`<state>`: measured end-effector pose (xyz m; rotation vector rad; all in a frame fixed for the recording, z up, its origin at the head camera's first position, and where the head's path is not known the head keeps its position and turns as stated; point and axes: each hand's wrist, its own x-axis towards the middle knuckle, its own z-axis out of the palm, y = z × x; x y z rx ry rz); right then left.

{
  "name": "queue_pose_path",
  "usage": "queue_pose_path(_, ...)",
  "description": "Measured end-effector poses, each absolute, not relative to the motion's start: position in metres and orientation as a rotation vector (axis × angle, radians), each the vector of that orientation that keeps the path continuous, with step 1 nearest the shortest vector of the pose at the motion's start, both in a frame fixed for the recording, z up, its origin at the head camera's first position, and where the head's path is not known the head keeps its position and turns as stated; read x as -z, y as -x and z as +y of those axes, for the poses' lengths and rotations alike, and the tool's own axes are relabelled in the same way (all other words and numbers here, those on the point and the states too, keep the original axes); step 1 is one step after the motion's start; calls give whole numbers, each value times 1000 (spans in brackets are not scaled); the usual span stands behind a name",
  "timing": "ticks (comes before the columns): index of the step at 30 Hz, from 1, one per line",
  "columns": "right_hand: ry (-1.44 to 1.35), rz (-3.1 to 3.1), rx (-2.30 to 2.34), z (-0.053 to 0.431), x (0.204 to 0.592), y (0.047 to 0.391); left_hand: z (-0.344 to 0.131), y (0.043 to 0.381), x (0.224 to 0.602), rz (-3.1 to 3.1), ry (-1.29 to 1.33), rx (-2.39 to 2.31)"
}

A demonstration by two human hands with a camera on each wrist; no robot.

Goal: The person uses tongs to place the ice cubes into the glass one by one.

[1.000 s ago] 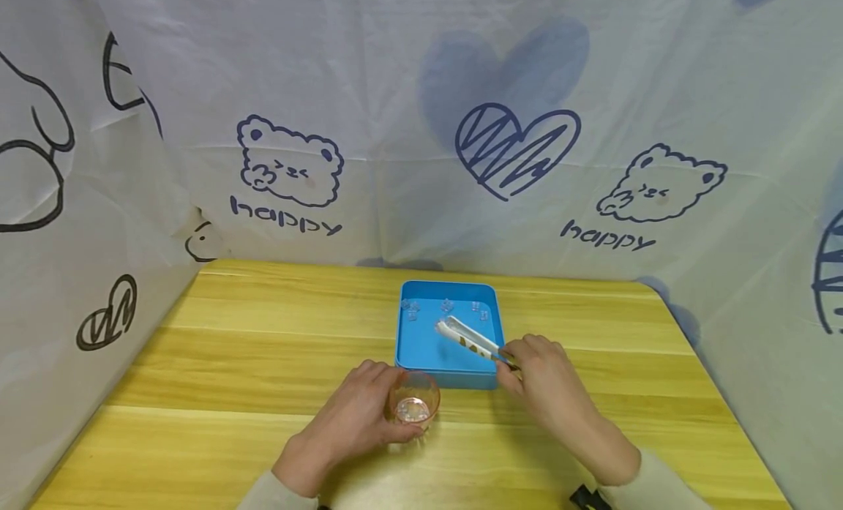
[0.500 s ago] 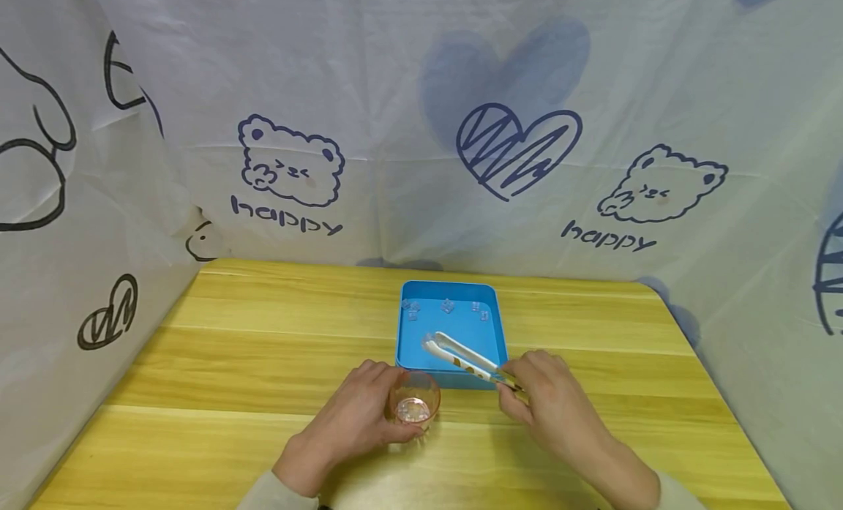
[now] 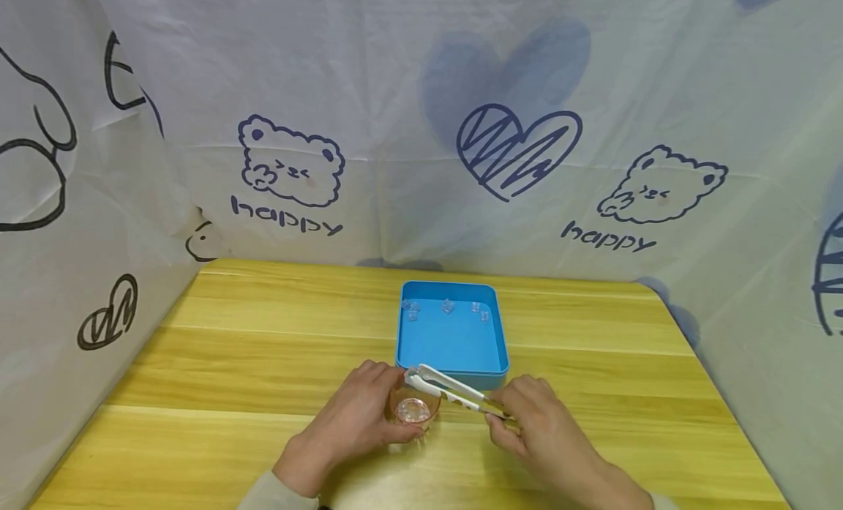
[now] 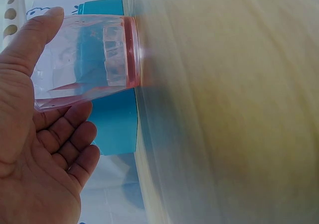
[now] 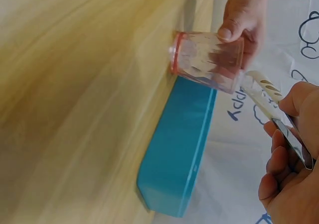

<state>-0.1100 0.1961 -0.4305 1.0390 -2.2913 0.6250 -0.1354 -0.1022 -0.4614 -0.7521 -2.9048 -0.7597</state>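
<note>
just before the near left corner of the blue tray, a pink-tinted clear cup stands upright on the wooden table, the left hand grasping it with thumb and fingers around its side. off the tray's near right corner, the right hand grips white tongs, whose tips pinch a small clear piece at the cup's rim. inside the tray, along its far side, lie loose clear pieces; behind the tray hangs a patterned white cloth.
</note>
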Motion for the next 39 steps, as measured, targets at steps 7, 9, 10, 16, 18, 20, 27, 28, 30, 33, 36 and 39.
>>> queue_pose_path(7, -1045, -2311, -601, 194, 440, 109, -103, 136, 462, -2905, 756, 766)
queue_pose_path(9, -1046, -2315, -592, 194, 441, 109, -103, 136, 462, -2901, 758, 765)
queue_pose_path(10, -1047, -2315, -585, 194, 442, 109, -103, 136, 462, -2900, 759, 762)
queue_pose_path(16, -1044, -2321, -544, 193, 442, 108, -103, 136, 462, -2897, 763, 757)
queue_pose_path(18, -1041, -2333, -537, 193, 442, 108, -103, 136, 462, -2893, 766, 758)
queue_pose_path(20, -1037, -2347, -532, 193, 442, 107, -103, 136, 462, -2888, 770, 763)
queue_pose_path(27, -1027, -2364, -525, 194, 442, 107, -102, 136, 461, -2877, 770, 749)
queue_pose_path(28, -1028, -2360, -526, 194, 442, 107, -102, 136, 461, -2876, 771, 744)
queue_pose_path(30, -1033, -2351, -527, 194, 442, 107, -102, 136, 461, -2874, 772, 736)
queue_pose_path(33, -1042, -2334, -524, 195, 442, 107, -101, 135, 460, -2872, 772, 721)
queue_pose_path(36, -1045, -2325, -516, 195, 443, 106, -100, 135, 460, -2869, 771, 702)
queue_pose_path(39, -1044, -2320, -516, 196, 443, 106, -100, 134, 459, -2869, 768, 693)
